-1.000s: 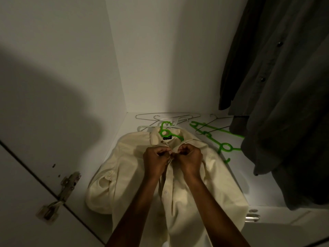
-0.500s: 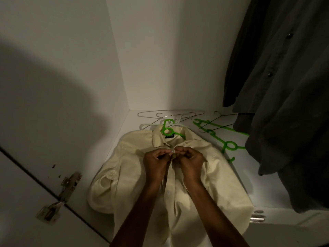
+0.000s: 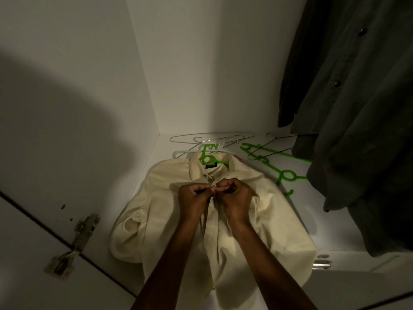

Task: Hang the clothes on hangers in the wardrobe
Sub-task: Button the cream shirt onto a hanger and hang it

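My hands had crept lower on the cream shirt [image 3: 245, 211]. Left hand [image 3: 194, 199] and right hand [image 3: 236, 199] pinched its placket — fastening a button so it stayed on the green hanger [image 3: 209, 157].

This is looking like the inside of a wardrobe in a home. White panel walls [image 3: 190, 63] are meeting in a corner, a metal door hinge [image 3: 82, 231] is sitting at the left, dark shirts [image 3: 357, 108] are hanging at the right, and loose hangers [image 3: 263, 151] are lying on the white wardrobe floor [image 3: 312, 211].
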The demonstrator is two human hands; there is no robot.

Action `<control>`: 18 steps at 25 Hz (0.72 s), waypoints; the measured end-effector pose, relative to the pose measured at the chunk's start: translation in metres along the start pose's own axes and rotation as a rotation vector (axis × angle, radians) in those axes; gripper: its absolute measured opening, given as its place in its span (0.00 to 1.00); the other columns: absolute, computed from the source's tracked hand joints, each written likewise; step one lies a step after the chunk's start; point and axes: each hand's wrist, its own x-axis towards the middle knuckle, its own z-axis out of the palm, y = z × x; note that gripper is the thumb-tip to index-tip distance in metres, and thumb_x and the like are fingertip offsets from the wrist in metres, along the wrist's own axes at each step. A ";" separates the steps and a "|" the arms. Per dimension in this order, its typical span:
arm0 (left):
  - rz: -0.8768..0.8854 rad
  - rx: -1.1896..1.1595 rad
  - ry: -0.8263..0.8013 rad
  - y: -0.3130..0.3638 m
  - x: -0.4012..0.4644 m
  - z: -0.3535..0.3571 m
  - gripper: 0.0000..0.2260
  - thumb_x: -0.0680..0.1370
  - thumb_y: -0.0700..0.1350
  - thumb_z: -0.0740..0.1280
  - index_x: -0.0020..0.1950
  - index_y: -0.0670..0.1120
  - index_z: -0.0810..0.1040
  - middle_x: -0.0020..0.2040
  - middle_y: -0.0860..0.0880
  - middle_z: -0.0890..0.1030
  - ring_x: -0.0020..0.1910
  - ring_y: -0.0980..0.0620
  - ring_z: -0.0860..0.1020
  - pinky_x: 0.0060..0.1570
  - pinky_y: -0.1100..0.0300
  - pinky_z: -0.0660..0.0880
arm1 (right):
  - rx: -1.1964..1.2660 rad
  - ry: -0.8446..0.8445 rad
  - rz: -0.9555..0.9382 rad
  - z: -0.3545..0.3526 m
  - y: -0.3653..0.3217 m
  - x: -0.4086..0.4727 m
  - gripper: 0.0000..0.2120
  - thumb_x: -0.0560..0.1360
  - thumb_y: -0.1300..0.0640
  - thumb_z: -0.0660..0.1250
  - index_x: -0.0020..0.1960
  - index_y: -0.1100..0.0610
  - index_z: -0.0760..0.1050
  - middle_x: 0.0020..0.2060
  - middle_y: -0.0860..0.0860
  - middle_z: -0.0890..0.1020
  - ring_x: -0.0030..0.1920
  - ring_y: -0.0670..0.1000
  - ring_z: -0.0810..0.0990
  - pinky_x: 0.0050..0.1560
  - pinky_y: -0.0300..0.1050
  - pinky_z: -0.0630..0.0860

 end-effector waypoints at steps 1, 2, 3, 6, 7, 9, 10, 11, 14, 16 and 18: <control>0.014 -0.003 -0.006 0.000 0.001 0.000 0.08 0.72 0.36 0.78 0.40 0.48 0.86 0.36 0.46 0.87 0.38 0.48 0.85 0.46 0.53 0.82 | 0.026 -0.007 0.006 0.000 0.000 0.000 0.12 0.66 0.70 0.79 0.41 0.57 0.81 0.35 0.55 0.86 0.38 0.55 0.87 0.45 0.53 0.85; 0.025 -0.016 -0.022 0.000 0.001 0.000 0.07 0.73 0.34 0.77 0.41 0.46 0.85 0.36 0.46 0.86 0.37 0.49 0.85 0.44 0.54 0.82 | 0.056 -0.007 0.018 -0.001 0.001 0.000 0.11 0.65 0.69 0.79 0.42 0.58 0.81 0.36 0.56 0.86 0.39 0.56 0.87 0.44 0.53 0.85; 0.033 -0.048 -0.049 0.002 0.001 -0.002 0.05 0.73 0.33 0.76 0.43 0.42 0.84 0.37 0.45 0.86 0.37 0.50 0.84 0.43 0.56 0.82 | 0.086 -0.003 0.041 -0.001 0.000 0.001 0.11 0.64 0.69 0.78 0.42 0.58 0.82 0.36 0.56 0.86 0.38 0.57 0.87 0.44 0.52 0.84; 0.014 -0.153 -0.097 0.006 -0.002 -0.008 0.05 0.74 0.30 0.74 0.48 0.35 0.81 0.40 0.42 0.87 0.38 0.49 0.85 0.40 0.60 0.81 | 0.200 -0.033 0.188 0.000 -0.005 0.005 0.09 0.66 0.75 0.72 0.43 0.64 0.82 0.36 0.60 0.86 0.35 0.56 0.85 0.40 0.48 0.82; 0.008 -0.173 -0.098 0.006 -0.002 -0.010 0.06 0.74 0.29 0.74 0.49 0.36 0.81 0.41 0.42 0.87 0.39 0.49 0.85 0.41 0.60 0.82 | 0.237 -0.051 0.238 0.000 -0.009 0.006 0.10 0.67 0.77 0.70 0.42 0.65 0.82 0.35 0.61 0.85 0.34 0.56 0.84 0.39 0.46 0.81; 0.009 -0.166 -0.110 0.006 -0.002 -0.010 0.07 0.74 0.29 0.73 0.49 0.37 0.82 0.44 0.41 0.87 0.40 0.49 0.85 0.42 0.61 0.81 | 0.272 -0.095 0.288 -0.003 -0.018 0.010 0.10 0.66 0.78 0.70 0.39 0.65 0.82 0.32 0.60 0.84 0.31 0.54 0.82 0.36 0.43 0.80; 0.015 -0.141 -0.118 0.005 -0.001 -0.010 0.07 0.74 0.30 0.73 0.50 0.38 0.82 0.45 0.40 0.87 0.41 0.49 0.85 0.42 0.61 0.80 | 0.263 -0.123 0.298 -0.005 -0.021 0.012 0.09 0.65 0.78 0.72 0.38 0.65 0.82 0.31 0.59 0.84 0.30 0.53 0.81 0.35 0.42 0.79; 0.024 -0.106 -0.119 0.005 0.000 -0.009 0.07 0.75 0.30 0.73 0.49 0.39 0.83 0.44 0.41 0.87 0.41 0.50 0.85 0.41 0.61 0.80 | 0.244 -0.149 0.306 -0.005 -0.023 0.013 0.08 0.65 0.77 0.73 0.38 0.66 0.82 0.31 0.58 0.83 0.30 0.53 0.81 0.34 0.42 0.79; 0.026 0.007 -0.065 0.010 0.002 -0.005 0.09 0.72 0.30 0.75 0.45 0.43 0.83 0.40 0.44 0.86 0.36 0.49 0.83 0.33 0.59 0.79 | 0.174 -0.172 0.327 -0.008 -0.022 0.019 0.08 0.67 0.76 0.72 0.44 0.69 0.82 0.35 0.61 0.84 0.34 0.57 0.81 0.33 0.43 0.79; 0.027 0.084 0.024 0.014 0.009 -0.002 0.08 0.72 0.33 0.74 0.45 0.46 0.84 0.38 0.45 0.86 0.35 0.48 0.83 0.29 0.59 0.78 | 0.147 -0.108 0.340 -0.010 -0.022 0.023 0.05 0.70 0.72 0.71 0.46 0.69 0.82 0.36 0.61 0.85 0.35 0.58 0.82 0.32 0.43 0.79; 0.049 0.175 0.100 0.016 0.017 0.002 0.05 0.73 0.38 0.74 0.44 0.47 0.87 0.35 0.47 0.86 0.34 0.49 0.84 0.32 0.56 0.81 | 0.137 -0.018 0.330 -0.010 -0.023 0.026 0.05 0.73 0.63 0.74 0.45 0.66 0.84 0.34 0.58 0.85 0.32 0.55 0.82 0.30 0.42 0.78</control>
